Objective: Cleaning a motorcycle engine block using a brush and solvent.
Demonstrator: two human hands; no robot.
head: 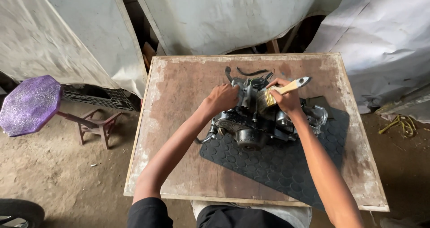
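a: start nearest the person. what lies there?

b: the wooden table (179,165), its worn top bare on the near left. on it, nearer than the engine (255,125), lies a black rubber mat (277,165) with raised round studs, set askew. the engine's near side rests on that mat.

a: and the engine itself?

b: a small dark, greasy engine, sitting about the middle of the table top, with a round cover on its near side and a paler metal casing on its right.

a: the left hand (223,98)?

b: it is on the engine's upper left side, fingers curled down over the metal and closed around an edge of it, so it grips the engine.

a: the right hand (286,99)?

b: above the engine's top right, wrapped tight around the pale wooden handle of a paintbrush (280,92). the bristles point left and down and touch the top of the engine, between the two hands.

a: beyond the engine?

b: just past it on the table lie a few black strips (251,72), thin and curved. further back hang white sheets (224,17).

a: off to the side?

b: well left of the engine, on the dirt floor, stands a purple octagonal stool (29,105), with a small brown wooden stool (96,126) between it and the table.
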